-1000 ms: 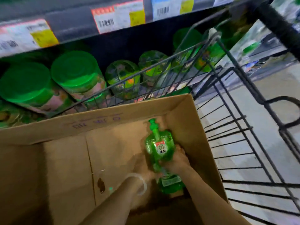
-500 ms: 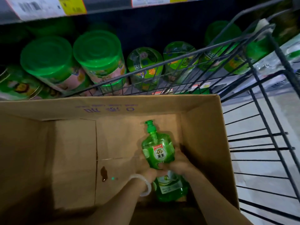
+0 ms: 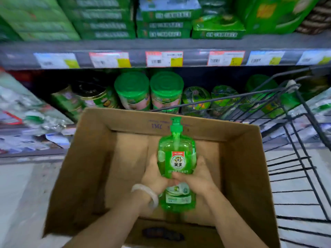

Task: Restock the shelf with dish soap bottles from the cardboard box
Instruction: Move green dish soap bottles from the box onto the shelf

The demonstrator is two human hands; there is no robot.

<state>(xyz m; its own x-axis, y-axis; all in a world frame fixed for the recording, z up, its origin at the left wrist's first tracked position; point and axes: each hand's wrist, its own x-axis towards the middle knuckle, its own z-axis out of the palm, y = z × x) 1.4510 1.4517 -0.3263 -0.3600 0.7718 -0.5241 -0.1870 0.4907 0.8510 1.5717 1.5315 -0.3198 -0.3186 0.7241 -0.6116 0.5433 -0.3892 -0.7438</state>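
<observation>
A green dish soap bottle (image 3: 176, 156) with a pump top and a tiger label is held above the open cardboard box (image 3: 93, 158). My left hand (image 3: 154, 176) grips its lower left side and my right hand (image 3: 195, 176) grips its lower right side. A second green bottle (image 3: 177, 197) lies in the box right under my hands, partly hidden by them. The lower shelf (image 3: 161, 59) beyond the box holds green-capped canisters (image 3: 148, 90) and round green bottles (image 3: 196, 99).
A black wire cart (image 3: 295, 140) surrounds the box on the right. Green packaged boxes (image 3: 107, 18) fill the upper shelf. Price tags (image 3: 163, 59) line the shelf edge. Blurred packaged goods (image 3: 23, 111) sit at the left. A white bracelet (image 3: 146, 192) circles my left wrist.
Both hands have raised the upper bottle out of the box toward the shelf. The camera has tilted up, bringing the upper shelf into view.
</observation>
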